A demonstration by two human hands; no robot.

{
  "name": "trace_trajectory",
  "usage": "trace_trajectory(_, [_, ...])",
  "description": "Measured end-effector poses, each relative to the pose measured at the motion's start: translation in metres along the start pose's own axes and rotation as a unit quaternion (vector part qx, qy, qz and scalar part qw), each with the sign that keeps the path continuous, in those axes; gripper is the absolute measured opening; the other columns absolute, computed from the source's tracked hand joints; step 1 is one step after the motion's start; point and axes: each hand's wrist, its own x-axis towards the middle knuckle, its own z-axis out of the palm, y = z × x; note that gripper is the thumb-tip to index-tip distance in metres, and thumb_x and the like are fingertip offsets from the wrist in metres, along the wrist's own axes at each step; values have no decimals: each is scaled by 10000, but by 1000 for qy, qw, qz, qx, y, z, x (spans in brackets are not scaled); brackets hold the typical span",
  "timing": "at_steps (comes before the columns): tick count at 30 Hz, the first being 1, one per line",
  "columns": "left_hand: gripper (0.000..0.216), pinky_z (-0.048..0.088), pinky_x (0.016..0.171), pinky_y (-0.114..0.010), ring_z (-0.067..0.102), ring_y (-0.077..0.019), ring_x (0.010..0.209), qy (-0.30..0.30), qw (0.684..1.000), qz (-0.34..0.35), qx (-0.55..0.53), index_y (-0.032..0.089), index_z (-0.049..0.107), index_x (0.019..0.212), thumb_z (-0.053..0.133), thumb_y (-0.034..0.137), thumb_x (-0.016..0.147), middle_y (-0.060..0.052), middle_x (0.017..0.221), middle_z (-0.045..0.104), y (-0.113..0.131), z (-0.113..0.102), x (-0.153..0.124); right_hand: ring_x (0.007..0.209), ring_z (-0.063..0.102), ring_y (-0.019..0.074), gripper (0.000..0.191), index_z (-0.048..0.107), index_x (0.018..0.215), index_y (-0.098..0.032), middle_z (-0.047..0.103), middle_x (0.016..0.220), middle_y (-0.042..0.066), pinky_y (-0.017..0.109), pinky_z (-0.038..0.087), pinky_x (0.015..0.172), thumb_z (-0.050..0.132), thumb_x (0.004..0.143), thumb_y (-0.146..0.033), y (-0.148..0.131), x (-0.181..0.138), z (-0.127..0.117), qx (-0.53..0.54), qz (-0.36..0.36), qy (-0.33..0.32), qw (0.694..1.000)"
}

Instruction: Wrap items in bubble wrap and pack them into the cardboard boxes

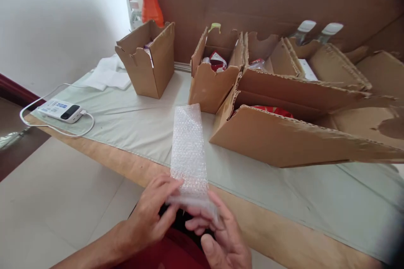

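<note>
Bubble wrap strip: far end flat on the table, near end overhanging the edge, free for gripping. Left hand: fingers curled, pinching the near end's left corner. Right hand: half closed, fingertips under the same end for support. Open cardboard boxes ranged behind, within reach.

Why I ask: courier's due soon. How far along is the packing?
Looks done: the left small box and middle small box hold packets. In hand: left hand and right hand grip the near end of the bubble wrap strip at the table edge. Left: every box, the large box too, stands open.
</note>
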Motion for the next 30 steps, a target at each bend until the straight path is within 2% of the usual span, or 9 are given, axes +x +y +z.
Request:
trace_trajectory(2, [562,592,917,-379,691,-222,1061,34,997,-63,26,249,443,1496,547,127,957,-87,1153,726,-11,9,16,826,762,198,535,316,1607,-258,737,1156,130,317,657,750,423,1104,-404,-7,6,-5,9,-20,10,1000])
trace_trajectory(6, [663,578,817,-398,669,-242,932,13,990,-102,96,207,380,1561,592,198,932,-66,1012,704,-37,15,36,911,754,212,348,598,1389,-253,749,1119,94,335,653,808,528,1051,-206,-3,9,-23,-165,-100,40,981])
trace_trajectory(11, [721,532,804,-382,611,-226,836,21,989,-56,139,202,301,1598,589,166,938,-21,864,643,-45,22,40,1215,653,284,403,641,1341,-209,703,1289,115,454,576,975,575,964,-85,9,33,-27,-390,-273,12,879])
trace_trajectory(14, [680,528,794,-391,609,-241,843,38,987,-49,149,187,329,1576,586,166,947,-37,889,648,-42,23,40,1345,563,315,388,641,1338,-188,639,1415,130,473,541,976,509,986,-94,16,56,-19,-480,-276,-50,831])
trace_trajectory(16, [637,537,852,-421,628,-268,962,60,987,-46,142,176,366,1547,609,194,959,-98,1050,670,-37,19,37,1359,554,319,367,677,1262,-193,641,1420,119,469,528,953,477,984,-60,21,67,-16,-505,-278,-89,812])
trace_trajectory(19, [590,482,1054,-506,556,-329,1268,56,992,0,109,170,431,1490,661,244,951,-186,1373,586,-29,6,27,1295,605,302,331,694,1156,-193,702,1332,87,462,498,958,472,981,-21,24,77,-17,-485,-294,-113,815])
trace_trajectory(21, [492,415,1133,-538,530,-333,1326,17,995,46,92,173,515,1408,662,207,941,-166,1364,619,-24,-1,19,1221,646,277,312,682,1147,-184,730,1269,74,449,487,975,467,990,-21,20,80,-19,-454,-293,-128,832])
trace_trajectory(26, [278,529,922,-385,683,-186,897,14,998,51,45,186,634,1183,555,41,960,-36,922,737,-24,0,12,878,701,192,232,691,1065,-212,768,977,33,347,538,803,472,1052,-137,6,90,-19,-370,-209,-135,895])
trace_trajectory(30, [219,543,734,-310,684,-175,791,44,998,-15,50,179,644,1171,545,102,991,-39,893,733,-31,6,24,1043,691,234,198,653,1205,-209,732,1138,90,385,547,887,549,1038,-193,2,90,-19,-365,-248,-18,897])
